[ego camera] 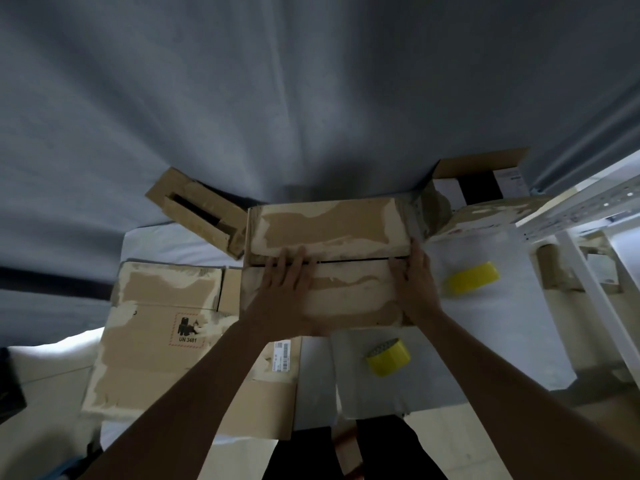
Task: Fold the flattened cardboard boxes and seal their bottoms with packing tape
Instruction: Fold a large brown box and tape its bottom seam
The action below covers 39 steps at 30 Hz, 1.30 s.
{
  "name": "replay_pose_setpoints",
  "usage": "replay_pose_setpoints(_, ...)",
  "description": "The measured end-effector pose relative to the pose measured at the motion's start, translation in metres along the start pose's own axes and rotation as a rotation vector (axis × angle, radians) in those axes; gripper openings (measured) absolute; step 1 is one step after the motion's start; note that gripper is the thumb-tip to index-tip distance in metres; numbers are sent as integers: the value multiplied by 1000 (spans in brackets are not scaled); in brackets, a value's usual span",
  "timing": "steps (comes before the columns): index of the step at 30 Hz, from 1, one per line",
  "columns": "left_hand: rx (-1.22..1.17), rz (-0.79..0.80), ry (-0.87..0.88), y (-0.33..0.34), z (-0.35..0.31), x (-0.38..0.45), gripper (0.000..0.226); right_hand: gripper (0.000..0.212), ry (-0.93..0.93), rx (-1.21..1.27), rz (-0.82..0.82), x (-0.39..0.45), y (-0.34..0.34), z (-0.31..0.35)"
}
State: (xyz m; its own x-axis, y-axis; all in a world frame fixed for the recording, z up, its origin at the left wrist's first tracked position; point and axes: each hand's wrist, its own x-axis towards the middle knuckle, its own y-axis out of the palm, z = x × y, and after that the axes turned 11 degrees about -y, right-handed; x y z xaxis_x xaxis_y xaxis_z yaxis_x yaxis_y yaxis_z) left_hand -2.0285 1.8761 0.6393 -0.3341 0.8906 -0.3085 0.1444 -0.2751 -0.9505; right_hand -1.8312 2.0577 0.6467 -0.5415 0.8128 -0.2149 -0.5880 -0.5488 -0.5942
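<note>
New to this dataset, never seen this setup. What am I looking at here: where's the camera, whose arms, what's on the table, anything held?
There is no machine: a person works with bare hands. The single picture comes from a wide-angle camera on their head, looking down, so the edges bend.

Both arms reach in from the bottom. The left hand lies flat on the box in the middle, fingers across the seam where its two flaps meet. The right hand presses at the box's right end. Neither hand holds a tool.

On the table lie two yellow tape rolls, a flattened box marked UN 3481 on the left, and more boxes at the back. No tape shows on the seam yet.
</note>
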Motion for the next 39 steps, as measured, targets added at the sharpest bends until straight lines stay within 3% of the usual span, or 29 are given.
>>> replay_pose_setpoints(3,-30,41,-22,-6,1,4,129,51,116,157,-123,-6,-7,-9)
replay_pose_setpoints(6,-58,76,-37,-6,-2,1,132,22,394,280,-292,-27,-12,-29)
replay_pose_setpoints(9,-111,26,-44,2,-6,-8,124,14,553,52,-77,-57,-12,-59)
replay_pose_setpoints(12,-158,-33,-38,9,-13,-15,116,18,455,-163,237,-77,-1,-74)
replay_pose_setpoints(15,-147,-70,-20,12,-13,-16,112,21,121,-468,529,-83,22,-79)
replay_pose_setpoints(17,-138,-86,-12,13,-9,-16,112,29,-135,-654,656,-84,42,-85)
replay_pose_setpoints(19,-134,-105,-9,14,-7,-16,112,39,-269,-770,767,-82,63,-90)
replay_pose_setpoints(22,-152,-116,-13,13,-6,-17,112,62,-275,-905,951,-75,90,-93)
replay_pose_setpoints(24,-151,-105,-25,12,-6,-18,112,65,-251,-953,1000,-72,98,-99)
replay_pose_setpoints(27,-155,-112,-32,12,-6,-17,113,58,-202,-938,956,-71,93,-113)
replay_pose_setpoints(31,-152,-142,-20,14,-7,-15,112,67,-58,-941,958,-79,86,-121)
replay_pose_setpoints(39,-130,-175,-24,14,-8,-17,109,67,-9,-949,1037,-85,103,-128)
